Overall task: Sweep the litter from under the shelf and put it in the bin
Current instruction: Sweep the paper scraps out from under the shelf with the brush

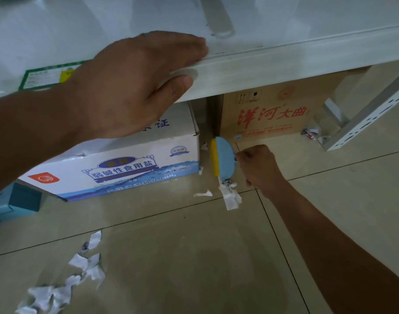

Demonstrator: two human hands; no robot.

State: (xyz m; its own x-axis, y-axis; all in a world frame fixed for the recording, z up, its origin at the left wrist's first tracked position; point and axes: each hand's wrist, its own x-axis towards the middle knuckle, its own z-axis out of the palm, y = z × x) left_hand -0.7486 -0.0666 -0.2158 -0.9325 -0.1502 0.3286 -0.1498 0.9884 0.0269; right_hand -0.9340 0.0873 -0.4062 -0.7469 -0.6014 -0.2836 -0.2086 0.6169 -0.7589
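My right hand (pixel 257 167) is closed around the handle of a small broom, whose light blue head (pixel 226 157) with yellow bristles (pixel 213 158) stands in the gap between two cartons under the shelf. Torn white paper (pixel 230 196) lies on the floor tiles just in front of the broom head, and a smaller scrap (pixel 203 194) sits to its left. A bigger heap of paper scraps (pixel 65 282) is spread at the lower left. My left hand (pixel 135 87) grips the front edge of the white shelf (pixel 284 62), thumb underneath. No bin is in view.
A white and blue salt carton (pixel 117 168) stands under the shelf on the left, a brown cardboard carton (pixel 268 112) on the right. A slotted metal shelf leg (pixel 366 118) slants at the far right with scraps (pixel 309 133) beside it. A teal box (pixel 15 205) sits at the left edge.
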